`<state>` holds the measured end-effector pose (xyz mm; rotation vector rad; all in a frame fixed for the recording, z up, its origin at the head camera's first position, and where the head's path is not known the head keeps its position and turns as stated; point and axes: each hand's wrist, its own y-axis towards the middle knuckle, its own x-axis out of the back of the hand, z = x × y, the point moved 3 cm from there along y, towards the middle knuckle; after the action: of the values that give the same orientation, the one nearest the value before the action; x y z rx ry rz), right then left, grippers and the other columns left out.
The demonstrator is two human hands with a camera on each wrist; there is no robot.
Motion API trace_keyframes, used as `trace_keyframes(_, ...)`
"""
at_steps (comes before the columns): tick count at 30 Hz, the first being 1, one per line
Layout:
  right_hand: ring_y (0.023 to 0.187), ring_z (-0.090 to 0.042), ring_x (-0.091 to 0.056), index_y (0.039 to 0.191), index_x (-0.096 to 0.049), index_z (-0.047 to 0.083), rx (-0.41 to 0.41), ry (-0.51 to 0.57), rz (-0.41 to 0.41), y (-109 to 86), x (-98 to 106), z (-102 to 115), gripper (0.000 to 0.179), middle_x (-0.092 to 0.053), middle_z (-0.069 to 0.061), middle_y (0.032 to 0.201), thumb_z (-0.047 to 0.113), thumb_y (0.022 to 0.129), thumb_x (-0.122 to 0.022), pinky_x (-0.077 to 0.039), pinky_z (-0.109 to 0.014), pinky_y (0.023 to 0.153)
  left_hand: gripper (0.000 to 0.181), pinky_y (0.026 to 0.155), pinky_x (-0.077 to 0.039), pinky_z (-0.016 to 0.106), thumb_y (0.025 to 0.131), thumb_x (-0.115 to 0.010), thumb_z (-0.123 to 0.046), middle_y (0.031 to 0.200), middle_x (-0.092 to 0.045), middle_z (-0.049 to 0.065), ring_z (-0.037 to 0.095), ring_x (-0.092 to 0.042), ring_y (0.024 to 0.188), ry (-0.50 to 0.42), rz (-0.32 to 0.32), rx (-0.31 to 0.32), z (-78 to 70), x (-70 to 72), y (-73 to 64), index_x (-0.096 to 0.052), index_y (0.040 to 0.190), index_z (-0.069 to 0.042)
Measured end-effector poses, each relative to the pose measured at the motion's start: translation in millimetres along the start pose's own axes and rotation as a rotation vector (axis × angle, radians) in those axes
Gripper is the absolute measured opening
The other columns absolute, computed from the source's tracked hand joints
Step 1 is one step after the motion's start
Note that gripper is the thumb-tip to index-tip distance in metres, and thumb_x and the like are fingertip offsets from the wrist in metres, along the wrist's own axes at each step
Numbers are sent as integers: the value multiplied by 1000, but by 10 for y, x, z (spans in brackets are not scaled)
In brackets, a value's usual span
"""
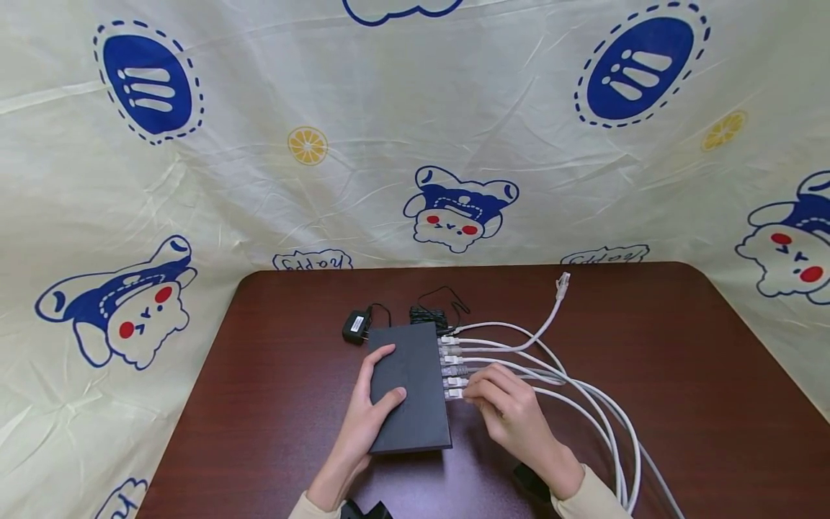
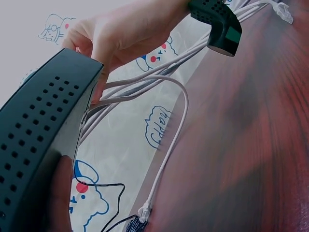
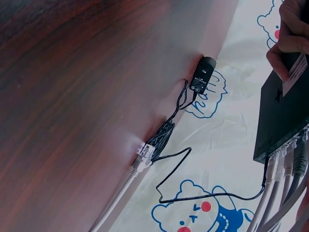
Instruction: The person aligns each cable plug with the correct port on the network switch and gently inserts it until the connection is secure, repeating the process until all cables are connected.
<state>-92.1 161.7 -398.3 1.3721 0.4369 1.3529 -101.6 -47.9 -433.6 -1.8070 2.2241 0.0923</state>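
Note:
My left hand (image 1: 364, 418) grips a dark, flat network switch (image 1: 418, 425) by its left side, thumb across the top. Fingers of that hand press its labelled underside in the right wrist view. Several white Ethernet cables and a grey one (image 1: 459, 370) are plugged in along the right side. My right hand (image 1: 515, 411) pinches an Ethernet cable just behind its clear plug (image 1: 455, 394), at the port nearest me. Its fingertips partly hide the cable. In the left wrist view, the switch's vented side (image 2: 34, 125) faces the camera, with the right hand beyond it.
A black power adapter (image 1: 356, 326) and its coiled cord (image 1: 428, 316) lie behind the switch on the brown table (image 1: 279, 404). One white cable ends in a loose plug (image 1: 563, 286) near the far edge. Other cables sweep right and toward me. A patterned sheet (image 1: 363, 202) hangs behind.

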Motion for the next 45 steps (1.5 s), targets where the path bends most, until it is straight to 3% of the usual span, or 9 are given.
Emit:
trace_keyframes(10,79,-17,-56,80,-65,7,-48,0,60,-54,19,-28,18,-60,-1,86,9,95,-56,-44,-23,75,62,67,-52,33,87,-62,-3,135,-38,18,22,-62,81,-20,-40,-44,11,-30,-19,-42,141,-25)
trace_keyframes(14,84,-17,-56,85,-67,8,-99,-6,78,-73,35,-17,21,-60,0,90,19,98,-55,-44,-23,76,61,67,-51,33,86,-62,-2,137,-38,16,23,-61,83,-15,-57,-54,28,-32,-13,-43,140,-25)
trace_keyframes(18,88,-16,-56,94,-69,10,-192,-11,104,-94,65,17,25,-60,2,95,27,100,-52,-43,-22,78,60,68,-51,33,86,-62,-2,138,-37,15,23,-60,88,-8,-67,-60,50,-35,-5,-44,139,-24)
trace_keyframes(22,86,-12,-56,105,-69,10,-280,-13,145,-114,87,70,17,-61,4,94,21,94,-62,-42,-21,77,60,69,-51,33,86,-62,-2,138,-38,15,24,-59,91,-5,-74,-69,68,-43,5,-45,139,-24)
trace_keyframes(25,79,-8,-56,113,-66,9,-323,-5,187,-119,93,121,25,-61,7,90,9,87,-68,-45,-21,71,60,69,-51,33,86,-63,-2,138,-38,15,24,-58,93,-1,-75,-75,75,-49,13,-45,139,-24)
trace_keyframes(29,73,-2,-56,127,-58,12,-431,85,304,-151,75,168,41,-59,12,89,8,88,-68,-48,-21,64,59,73,-50,33,86,-63,-3,138,-38,12,25,-54,101,20,-77,-87,77,-60,23,-45,139,-24)
trace_keyframes(34,77,-1,-58,141,-45,19,-597,218,446,-245,7,190,49,-60,10,97,15,95,-61,-50,-25,65,58,81,-46,35,86,-64,-5,138,-39,10,26,-47,111,30,-81,-104,77,-82,36,-46,138,-25)
trace_keyframes(38,79,-3,-60,142,-45,19,-643,271,424,-299,-31,201,50,-60,9,102,14,95,-60,-51,-27,68,58,88,-41,36,86,-64,-6,139,-39,9,25,-42,116,43,-90,-113,79,-101,48,-46,138,-25)
trace_keyframes(45,78,-6,-59,136,-52,14,-623,316,337,-304,-60,225,47,-57,7,102,10,91,-65,-52,-27,69,57,83,-43,37,86,-62,-5,139,-38,10,26,-43,115,57,-96,-110,97,-122,57,-47,137,-26)
